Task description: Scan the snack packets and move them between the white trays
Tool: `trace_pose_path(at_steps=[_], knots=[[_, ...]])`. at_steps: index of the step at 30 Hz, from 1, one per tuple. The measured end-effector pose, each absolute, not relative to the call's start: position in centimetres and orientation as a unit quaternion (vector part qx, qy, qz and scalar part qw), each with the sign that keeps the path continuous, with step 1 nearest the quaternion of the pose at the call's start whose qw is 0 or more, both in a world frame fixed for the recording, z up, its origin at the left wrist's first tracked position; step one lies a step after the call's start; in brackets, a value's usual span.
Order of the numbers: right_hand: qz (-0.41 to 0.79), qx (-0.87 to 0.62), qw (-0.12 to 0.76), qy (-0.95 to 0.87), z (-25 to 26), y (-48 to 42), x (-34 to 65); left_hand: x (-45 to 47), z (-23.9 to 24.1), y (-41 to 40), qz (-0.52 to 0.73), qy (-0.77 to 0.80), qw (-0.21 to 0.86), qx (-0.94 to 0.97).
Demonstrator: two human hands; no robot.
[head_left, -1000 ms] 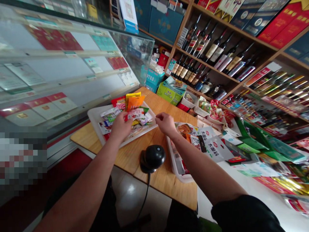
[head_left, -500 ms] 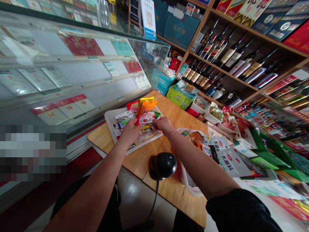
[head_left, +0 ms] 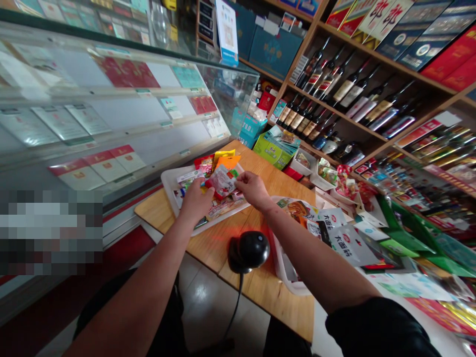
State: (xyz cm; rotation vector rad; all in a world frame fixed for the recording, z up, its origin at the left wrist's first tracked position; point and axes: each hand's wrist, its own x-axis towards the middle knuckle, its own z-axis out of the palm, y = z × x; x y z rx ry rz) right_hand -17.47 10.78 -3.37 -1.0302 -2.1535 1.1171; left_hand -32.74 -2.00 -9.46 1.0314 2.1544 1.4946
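Note:
Between my two hands is a red and white snack packet [head_left: 222, 181], held tilted over a white tray [head_left: 168, 187]. My right hand [head_left: 253, 189] pinches the packet's right edge between thumb and fingers. At its left edge, my left hand [head_left: 197, 199] grips the packet's corner, with the thumb toward me and the fingertips partly hidden. Under and around the packet, the tray holds several other packets, among them an orange packet [head_left: 228, 162] and a yellow packet [head_left: 225, 153] at the far end.
A black scanner [head_left: 254, 249] on a cable stands on the wooden table [head_left: 213, 250], nearer to me. Under my right forearm is a white basket [head_left: 293, 285] of packets. A glass display case [head_left: 111, 126] borders the left; bottle shelves [head_left: 357, 119] rise behind.
The packet in my hands has turned: a barcode label faced me before, and now its red and white printed side shows. A red glow has appeared on the table beside the scanner.

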Motion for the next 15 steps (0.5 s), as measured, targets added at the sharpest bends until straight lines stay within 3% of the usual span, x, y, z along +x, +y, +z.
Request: trace_pose_path(at_steps=[3, 10, 15], knots=[[0.487, -0.336, 0.251, -0.766, -2.4, 10.4, -16.3, -32.7, -9.0, -2.3, 0.544, 0.738, 0.150, 0.370], [0.563, -0.345, 0.286, -0.694, -0.7, 8.9, -13.2, -31.2, -7.9, -2.8, 0.622, 0.592, 0.325, 0.396], [0.556, -0.334, 0.220, -0.729, -1.5, 7.8, -10.5, -29.5, -6.7, -3.2, 0.639, 0.541, 0.367, 0.404]])
